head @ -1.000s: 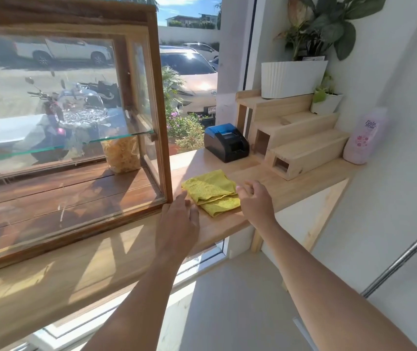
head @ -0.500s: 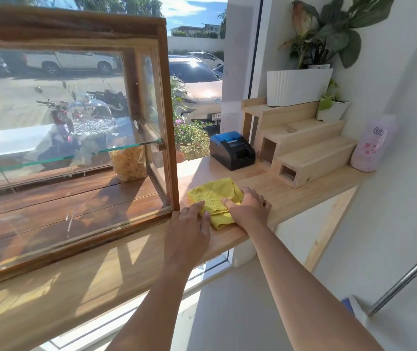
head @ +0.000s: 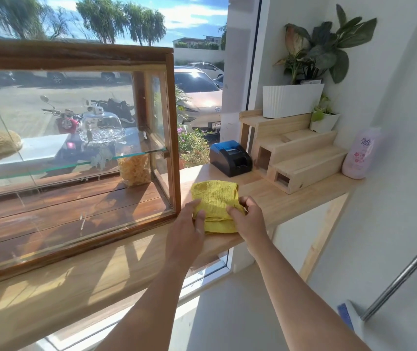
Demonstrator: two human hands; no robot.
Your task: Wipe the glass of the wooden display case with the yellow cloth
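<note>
- Your left hand point(head: 186, 228) and right hand point(head: 249, 218) are both on the yellow cloth point(head: 215, 198), which lies folded on the wooden counter point(head: 278, 201) near its front edge, just to the right of the wooden display case point(head: 75, 158).
- Your left thumb and fingers pinch the cloth's near-left corner; your right fingers curl onto its near-right edge. Both hands hold the cloth, neither is wide open.
- The cloth looks bunched at the near side, so I judge you are gathering it up; whether it is already off the counter I cannot tell.
- No wiping is done as far as the view shows: the cloth is beside the case's front right corner post, not on any glass.
- The front glass point(head: 70, 153) shows pale streaks and smudges low down, near the case's bottom front edge, so that pane wants attention. The side glass point(head: 158, 122) at the right end is the nearest to your hands.
- What is left, by my reckoning: lift the cloth, bring it to the glass, and work across the panes. That is nearly the whole task.
- Inside the case, a glass dome point(head: 102, 127) stands on the glass shelf and a bag of yellow snacks point(head: 134, 169) on the floor under it; both are behind the glass and out of your way.
</note>
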